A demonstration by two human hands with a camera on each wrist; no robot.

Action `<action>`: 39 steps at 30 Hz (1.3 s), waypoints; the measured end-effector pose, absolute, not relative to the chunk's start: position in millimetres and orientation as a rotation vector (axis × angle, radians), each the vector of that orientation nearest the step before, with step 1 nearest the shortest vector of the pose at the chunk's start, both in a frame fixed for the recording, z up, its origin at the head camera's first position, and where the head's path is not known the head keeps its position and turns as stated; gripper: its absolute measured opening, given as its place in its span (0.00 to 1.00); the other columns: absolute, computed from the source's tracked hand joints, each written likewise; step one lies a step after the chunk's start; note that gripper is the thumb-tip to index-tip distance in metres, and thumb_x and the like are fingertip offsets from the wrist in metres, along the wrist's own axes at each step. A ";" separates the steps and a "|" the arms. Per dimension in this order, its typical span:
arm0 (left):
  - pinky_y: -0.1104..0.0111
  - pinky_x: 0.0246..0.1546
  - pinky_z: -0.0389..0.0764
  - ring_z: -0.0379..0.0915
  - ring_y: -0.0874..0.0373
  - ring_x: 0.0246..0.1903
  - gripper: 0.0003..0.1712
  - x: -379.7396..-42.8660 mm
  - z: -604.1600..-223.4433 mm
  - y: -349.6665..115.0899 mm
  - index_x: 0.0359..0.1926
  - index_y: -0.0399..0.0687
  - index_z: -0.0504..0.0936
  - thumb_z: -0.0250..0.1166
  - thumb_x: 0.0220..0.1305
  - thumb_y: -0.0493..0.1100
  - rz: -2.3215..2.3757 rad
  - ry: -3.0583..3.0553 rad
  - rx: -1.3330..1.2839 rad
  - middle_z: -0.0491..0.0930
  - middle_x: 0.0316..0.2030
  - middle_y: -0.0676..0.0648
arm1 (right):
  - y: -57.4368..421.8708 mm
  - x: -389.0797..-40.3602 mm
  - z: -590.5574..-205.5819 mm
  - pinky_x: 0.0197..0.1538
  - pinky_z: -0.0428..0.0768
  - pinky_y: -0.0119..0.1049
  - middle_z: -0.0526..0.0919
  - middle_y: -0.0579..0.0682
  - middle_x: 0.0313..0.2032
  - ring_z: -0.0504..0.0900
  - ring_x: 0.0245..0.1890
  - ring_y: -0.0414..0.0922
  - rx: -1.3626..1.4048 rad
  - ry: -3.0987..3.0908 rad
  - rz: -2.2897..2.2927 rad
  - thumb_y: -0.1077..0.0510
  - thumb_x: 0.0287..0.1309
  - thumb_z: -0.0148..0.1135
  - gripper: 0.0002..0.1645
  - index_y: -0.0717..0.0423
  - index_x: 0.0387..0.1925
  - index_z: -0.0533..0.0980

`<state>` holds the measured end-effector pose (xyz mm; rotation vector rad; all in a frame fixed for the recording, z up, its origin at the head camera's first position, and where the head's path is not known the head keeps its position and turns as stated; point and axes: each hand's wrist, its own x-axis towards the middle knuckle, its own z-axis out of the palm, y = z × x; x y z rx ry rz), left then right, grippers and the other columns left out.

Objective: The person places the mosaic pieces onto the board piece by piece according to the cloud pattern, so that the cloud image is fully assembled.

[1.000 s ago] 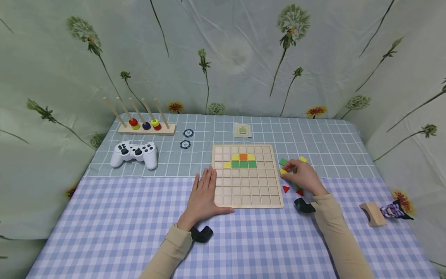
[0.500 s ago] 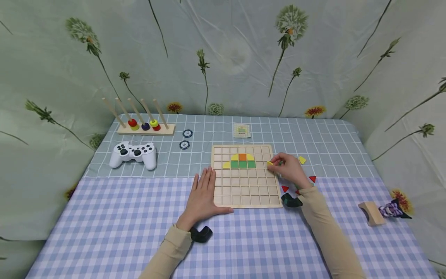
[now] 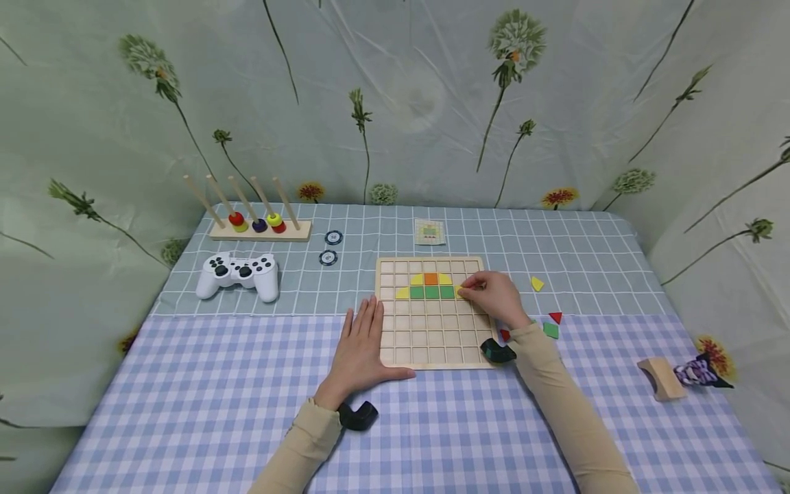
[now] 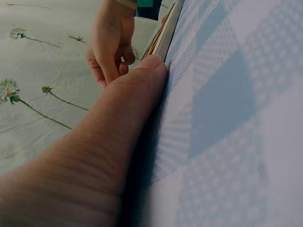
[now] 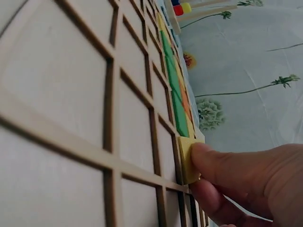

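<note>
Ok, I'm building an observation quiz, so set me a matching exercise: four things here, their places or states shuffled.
1. White plastic game controller
2. Left hand
3. Right hand
4. Pale arched wooden block

A. Pinching a small yellow tile
B. On the far right of the checked cloth
C. Resting by the square wooden board's left edge
D. On the grey gridded cloth

1-D, 2-C, 3-A, 4-B

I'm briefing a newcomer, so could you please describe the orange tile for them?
Find the large gridded wooden board. Its far half holds two rows of coloured tiles. The orange tile sits in the farther row, between yellow pieces, the only orange one there.
</note>
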<state>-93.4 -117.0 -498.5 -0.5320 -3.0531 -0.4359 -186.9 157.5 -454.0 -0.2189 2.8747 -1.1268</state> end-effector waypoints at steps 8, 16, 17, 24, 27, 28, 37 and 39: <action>0.54 0.68 0.30 0.28 0.48 0.72 0.78 -93.1 -498.5 -117.6 0.73 0.36 0.41 0.54 0.36 0.86 -0.441 -3.034 -0.532 0.38 0.73 0.40 | 154.9 -185.1 -451.7 0.30 0.72 0.39 0.82 0.48 0.27 0.77 0.28 0.46 -0.195 2.940 -0.991 0.54 0.54 0.68 0.09 0.57 0.29 0.84; 0.53 0.68 0.32 0.30 0.47 0.71 0.77 -92.4 -497.1 -116.7 0.73 0.34 0.43 0.56 0.36 0.85 -0.451 -3.016 -0.544 0.41 0.73 0.38 | 176.8 -181.5 -450.4 0.26 0.69 0.37 0.81 0.50 0.29 0.74 0.25 0.46 -0.226 2.973 -1.052 0.54 0.56 0.66 0.09 0.57 0.31 0.84; 0.53 0.68 0.33 0.30 0.47 0.71 0.77 -92.4 -497.1 -116.5 0.73 0.34 0.43 0.56 0.37 0.85 -0.451 -3.013 -0.546 0.41 0.73 0.38 | 182.3 -180.8 -450.0 0.26 0.69 0.38 0.82 0.51 0.29 0.74 0.25 0.46 -0.206 2.986 -1.061 0.54 0.56 0.66 0.10 0.57 0.32 0.84; 0.53 0.68 0.33 0.31 0.46 0.71 0.78 -91.9 -498.4 -117.3 0.73 0.34 0.43 0.56 0.36 0.85 -0.437 -3.008 -0.540 0.41 0.73 0.38 | 226.7 -178.7 -444.9 0.25 0.68 0.37 0.82 0.57 0.32 0.75 0.27 0.50 -0.065 3.104 -1.026 0.55 0.58 0.64 0.12 0.62 0.35 0.83; 0.54 0.68 0.32 0.29 0.47 0.72 0.78 -91.8 -498.5 -117.9 0.73 0.35 0.41 0.56 0.36 0.86 -0.437 -3.020 -0.534 0.40 0.73 0.39 | 242.1 -177.7 -442.6 0.22 0.67 0.37 0.82 0.58 0.32 0.75 0.25 0.50 -0.013 3.148 -0.993 0.56 0.59 0.63 0.13 0.62 0.37 0.83; 0.54 0.68 0.32 0.29 0.47 0.72 0.78 -91.7 -498.5 -118.0 0.73 0.35 0.41 0.56 0.36 0.86 -0.441 -3.023 -0.532 0.40 0.73 0.39 | 246.6 -177.6 -442.4 0.22 0.66 0.37 0.81 0.58 0.33 0.75 0.26 0.50 0.008 3.153 -0.979 0.56 0.59 0.62 0.13 0.63 0.38 0.83; 0.55 0.68 0.29 0.28 0.48 0.71 0.78 -92.2 -497.3 -117.6 0.73 0.36 0.40 0.55 0.36 0.86 -0.443 -3.046 -0.529 0.38 0.73 0.40 | 265.8 -176.9 -448.8 0.33 0.73 0.48 0.80 0.65 0.39 0.76 0.39 0.60 0.166 3.075 -0.857 0.54 0.59 0.62 0.19 0.67 0.43 0.80; 0.55 0.68 0.29 0.27 0.48 0.71 0.78 -92.4 -497.3 -117.0 0.73 0.36 0.40 0.55 0.36 0.86 -0.443 -3.050 -0.531 0.38 0.73 0.40 | 266.5 -177.0 -450.0 0.35 0.73 0.49 0.81 0.65 0.40 0.77 0.40 0.60 0.170 3.073 -0.840 0.55 0.59 0.62 0.18 0.67 0.42 0.81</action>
